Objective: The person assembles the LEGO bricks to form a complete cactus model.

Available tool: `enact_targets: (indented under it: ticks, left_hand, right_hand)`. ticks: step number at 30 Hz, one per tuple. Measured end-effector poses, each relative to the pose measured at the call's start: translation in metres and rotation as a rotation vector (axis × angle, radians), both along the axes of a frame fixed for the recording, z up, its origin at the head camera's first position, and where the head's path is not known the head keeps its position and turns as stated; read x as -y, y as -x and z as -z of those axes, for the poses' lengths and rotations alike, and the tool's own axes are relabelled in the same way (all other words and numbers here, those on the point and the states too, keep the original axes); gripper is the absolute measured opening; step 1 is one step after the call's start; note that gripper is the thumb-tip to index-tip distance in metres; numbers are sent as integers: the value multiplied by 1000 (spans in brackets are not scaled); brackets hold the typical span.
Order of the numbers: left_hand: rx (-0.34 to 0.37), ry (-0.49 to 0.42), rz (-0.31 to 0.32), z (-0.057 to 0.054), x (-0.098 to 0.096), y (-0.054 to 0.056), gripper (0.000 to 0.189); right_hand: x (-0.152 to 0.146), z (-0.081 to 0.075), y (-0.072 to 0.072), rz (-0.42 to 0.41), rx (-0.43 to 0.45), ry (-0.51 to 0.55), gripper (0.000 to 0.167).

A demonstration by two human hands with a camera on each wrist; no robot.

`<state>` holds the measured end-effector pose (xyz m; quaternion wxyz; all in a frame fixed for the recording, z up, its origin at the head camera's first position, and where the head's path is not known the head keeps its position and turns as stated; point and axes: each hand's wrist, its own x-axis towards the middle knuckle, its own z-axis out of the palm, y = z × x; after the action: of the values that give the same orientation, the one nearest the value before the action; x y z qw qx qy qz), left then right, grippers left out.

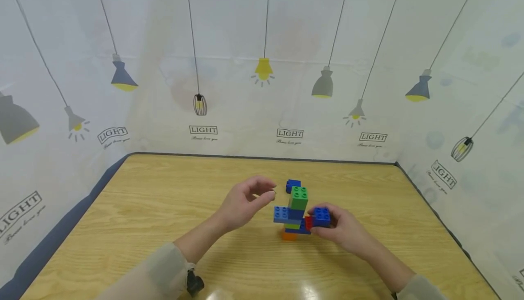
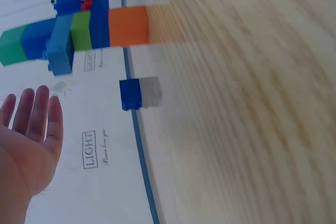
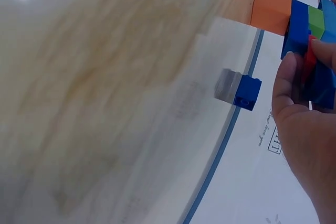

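Observation:
A tower of toy building bricks stands on the table, with an orange brick (image 1: 289, 236) at its foot and a green brick (image 1: 299, 195) on top. Between them are blue and lime layers, and a light blue brick (image 1: 280, 214) juts left. My right hand (image 1: 349, 232) pinches a blue brick (image 1: 322, 217) and a thin red brick (image 3: 309, 61) between thumb and fingers, against the tower's right side; whether the red one is pressed on cannot be told. Left of the tower, my left hand (image 1: 245, 203) hovers with relaxed fingers, holding nothing and apart from the bricks.
A loose blue brick (image 1: 292, 185) lies on the wooden table (image 1: 163, 200) behind the tower. A white cloth backdrop (image 1: 237, 109) printed with lamps surrounds the table's back and sides, beyond its dark edge.

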<state>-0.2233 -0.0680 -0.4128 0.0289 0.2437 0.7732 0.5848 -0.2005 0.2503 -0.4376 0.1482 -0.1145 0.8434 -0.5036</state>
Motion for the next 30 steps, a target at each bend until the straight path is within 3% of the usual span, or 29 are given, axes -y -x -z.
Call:
enact_targets:
  ticks: [4, 9, 14, 20, 25, 30]
  left_hand:
    - [3, 62, -39, 8, 7, 12, 28]
    - [16, 177, -68, 17, 7, 36, 27]
    - [60, 265, -60, 23, -7, 62, 28]
    - [60, 341, -2, 25, -35, 89, 39]
    - [87, 402, -7, 29, -55, 103, 48]
    - [140, 465, -28, 31, -66, 107, 51]
  right_hand:
    - [-8, 0, -2, -12, 0, 9, 55]
    - [-15, 0, -5, 4, 8, -6, 54]
    - [-18, -1, -9, -1, 9, -1, 53]
    - [-19, -3, -10, -16, 12, 7, 53]
    - [-17, -4, -9, -9, 27, 6, 52]
    - [-16, -3, -8, -1, 42, 10, 53]
